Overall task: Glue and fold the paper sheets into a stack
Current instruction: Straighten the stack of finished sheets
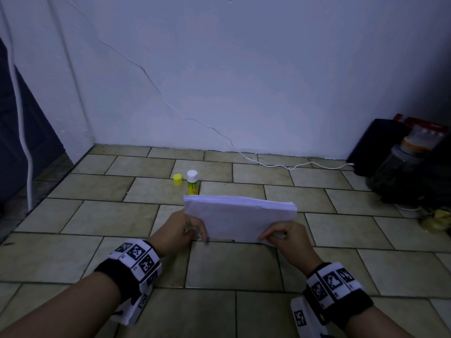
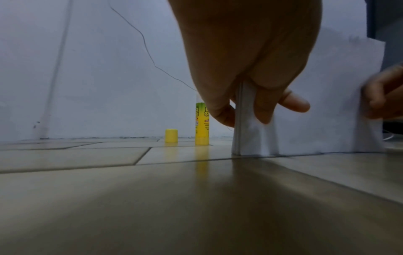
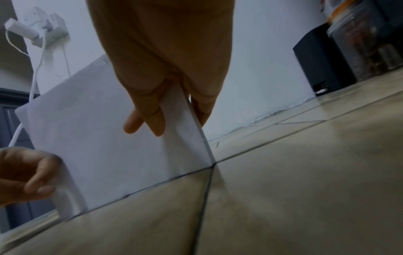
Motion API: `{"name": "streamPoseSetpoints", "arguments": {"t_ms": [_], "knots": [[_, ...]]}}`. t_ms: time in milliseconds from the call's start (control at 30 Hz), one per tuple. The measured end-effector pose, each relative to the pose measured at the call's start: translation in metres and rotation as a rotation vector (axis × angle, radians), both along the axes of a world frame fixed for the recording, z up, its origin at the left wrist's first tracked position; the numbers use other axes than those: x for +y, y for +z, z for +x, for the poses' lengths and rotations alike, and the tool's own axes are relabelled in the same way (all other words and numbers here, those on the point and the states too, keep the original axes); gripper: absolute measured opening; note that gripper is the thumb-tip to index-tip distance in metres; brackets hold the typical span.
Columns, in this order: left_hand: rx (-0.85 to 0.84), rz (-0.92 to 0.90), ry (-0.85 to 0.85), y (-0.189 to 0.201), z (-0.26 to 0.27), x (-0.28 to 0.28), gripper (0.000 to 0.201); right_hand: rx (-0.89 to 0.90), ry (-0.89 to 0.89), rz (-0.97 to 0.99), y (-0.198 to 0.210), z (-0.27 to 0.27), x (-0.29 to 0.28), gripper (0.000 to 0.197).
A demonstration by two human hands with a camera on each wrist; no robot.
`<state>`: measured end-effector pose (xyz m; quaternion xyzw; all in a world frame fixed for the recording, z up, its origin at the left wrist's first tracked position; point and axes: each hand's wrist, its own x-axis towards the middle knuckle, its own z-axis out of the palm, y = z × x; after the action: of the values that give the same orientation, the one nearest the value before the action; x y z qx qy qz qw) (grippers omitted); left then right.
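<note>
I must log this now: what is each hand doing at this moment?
Left hand: grips the left end of the paper stack, which stands on edge on the floor.
Right hand: grips its right end.

Both hands low, forearms extended; left hand (image 1: pixel 179 231) and right hand (image 1: pixel 288 236) pinching, fingers curled.

My head camera looks forward and down over the tiled floor (image 1: pixel 219 264) toward the wall, while both wrist cameras sit nearly at floor level (very close), sharing the upright paper stack (image 2: pixel 316 103) from opposite ends.
</note>
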<state>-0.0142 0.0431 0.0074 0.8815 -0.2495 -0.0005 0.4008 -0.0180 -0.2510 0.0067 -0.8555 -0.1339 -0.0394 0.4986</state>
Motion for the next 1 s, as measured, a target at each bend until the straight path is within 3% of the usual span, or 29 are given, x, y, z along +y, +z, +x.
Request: {"name": "streamPoseSetpoints", "arguments": {"t_ms": [133,233,500,800,900,1000], "knots": [[0.013,0.065,-0.014,0.001,0.001,0.001,0.056,0.011,-0.01,-0.053,0.0,0.004,-0.001,0.059],[0.085,0.055,0.006,0.003,0.004,0.005,0.066,0.015,0.003,-0.065,0.007,0.004,-0.001,0.057],[0.409,-0.059,0.052,0.007,-0.009,0.006,0.055,0.288,-0.03,0.068,0.002,0.001,-0.006,0.036],[0.484,-0.016,0.142,-0.002,-0.008,-0.001,0.052,0.43,-0.071,0.025,-0.011,0.005,-0.001,0.033],[0.453,-0.056,0.175,-0.002,-0.009,-0.001,0.055,0.384,-0.071,0.032,-0.012,0.002,0.001,0.034],[0.204,-0.107,0.195,0.007,-0.012,-0.001,0.05,0.161,-0.054,0.042,-0.004,0.0,0.0,0.041]]}}
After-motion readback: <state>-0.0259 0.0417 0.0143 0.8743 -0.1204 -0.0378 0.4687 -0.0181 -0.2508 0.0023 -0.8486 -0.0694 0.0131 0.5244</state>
